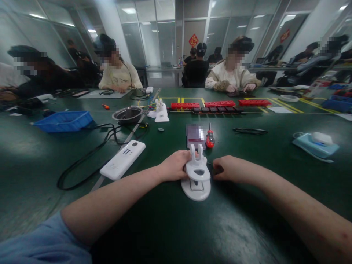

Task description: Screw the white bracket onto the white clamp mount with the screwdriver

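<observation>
The left hand wraps its fingers round the left side of the white stand on the bench, seemingly steadying it. The right hand curls just beside, grip unclear; further work there calls for a steady left hold.

The left forearm and right forearm slant inward from the near side. The left hand grips, partly hidden; the right hand curls inward.
</observation>
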The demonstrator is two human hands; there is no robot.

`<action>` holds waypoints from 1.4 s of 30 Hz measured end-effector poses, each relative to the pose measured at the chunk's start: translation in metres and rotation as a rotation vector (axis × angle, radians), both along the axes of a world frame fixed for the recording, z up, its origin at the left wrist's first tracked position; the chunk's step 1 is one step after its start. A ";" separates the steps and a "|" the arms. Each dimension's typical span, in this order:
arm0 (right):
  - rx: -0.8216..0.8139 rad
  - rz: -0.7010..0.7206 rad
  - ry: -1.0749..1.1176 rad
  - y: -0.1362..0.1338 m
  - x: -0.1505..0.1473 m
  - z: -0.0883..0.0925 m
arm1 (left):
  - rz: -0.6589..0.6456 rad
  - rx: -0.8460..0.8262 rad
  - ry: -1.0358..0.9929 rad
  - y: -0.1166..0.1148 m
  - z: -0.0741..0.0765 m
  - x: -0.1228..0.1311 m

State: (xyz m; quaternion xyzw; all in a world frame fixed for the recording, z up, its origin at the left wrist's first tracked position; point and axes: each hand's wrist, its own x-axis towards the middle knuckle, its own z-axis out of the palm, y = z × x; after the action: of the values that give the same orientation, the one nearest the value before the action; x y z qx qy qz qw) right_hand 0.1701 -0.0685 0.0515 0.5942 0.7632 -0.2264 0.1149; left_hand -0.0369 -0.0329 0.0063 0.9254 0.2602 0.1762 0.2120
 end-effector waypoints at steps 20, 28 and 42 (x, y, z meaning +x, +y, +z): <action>0.475 0.028 0.882 0.003 -0.011 0.041 | 0.282 -0.335 -0.270 0.000 0.017 -0.004; 0.621 0.201 0.916 0.005 -0.018 0.021 | 0.247 -0.294 -0.265 0.002 0.015 -0.005; -0.520 -0.358 1.763 0.036 -0.056 -0.002 | 0.015 -0.342 -0.197 -0.003 0.002 0.001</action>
State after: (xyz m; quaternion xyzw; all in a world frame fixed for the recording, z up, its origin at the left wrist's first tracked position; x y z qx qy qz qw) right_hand 0.1140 -0.0320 0.0499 0.2723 0.3973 -0.7730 -0.4128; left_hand -0.0359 -0.0355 0.0079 0.8522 0.2712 0.2208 0.3891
